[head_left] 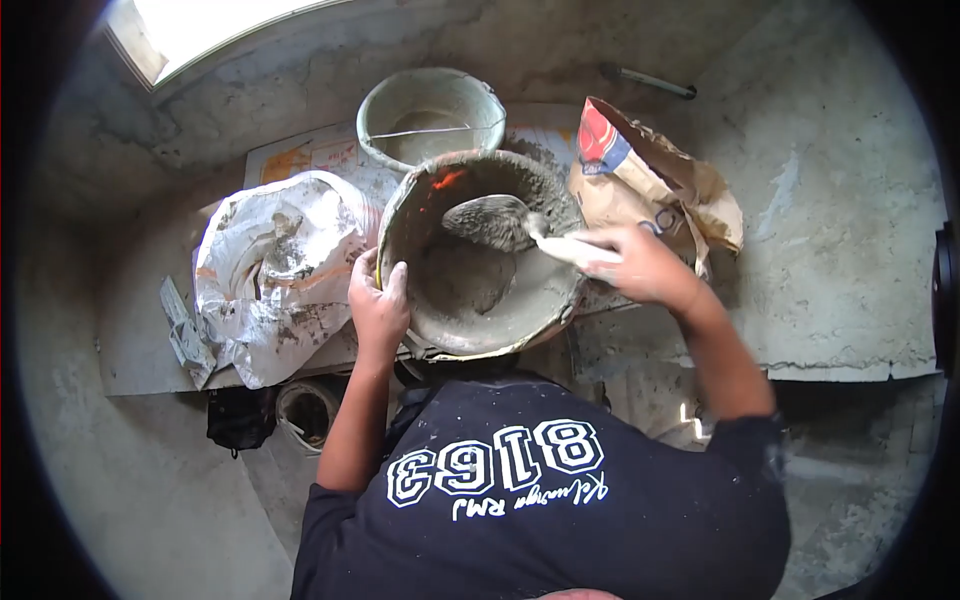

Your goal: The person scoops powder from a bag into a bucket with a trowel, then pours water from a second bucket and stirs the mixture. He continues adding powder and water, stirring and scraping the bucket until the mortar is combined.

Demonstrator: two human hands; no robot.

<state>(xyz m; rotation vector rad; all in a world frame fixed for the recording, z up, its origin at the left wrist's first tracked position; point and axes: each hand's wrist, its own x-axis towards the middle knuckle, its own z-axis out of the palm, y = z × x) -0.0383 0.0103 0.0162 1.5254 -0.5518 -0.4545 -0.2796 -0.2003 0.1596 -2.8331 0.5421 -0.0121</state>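
Note:
My right hand (645,268) is closed round the pale handle of a trowel (488,222). The blade, coated in wet grey mortar, lies inside a wide mortar-smeared bucket (545,318). Grey mortar (455,275) covers the bottom and inner wall of this bucket. On its left side, my left hand (380,302) grips the rim, thumb toward the inside and fingers over the outer edge. The bucket looks slightly tilted toward me. Part of the trowel's neck is smeared with mortar.
Behind stands a pale green bucket (432,95) with a wire handle. A white plastic sack (285,240) sits at left, beside a grey strip-like piece (185,330). At right is an opened paper bag (660,185). A dark-ended tube (650,80) lies near the wall.

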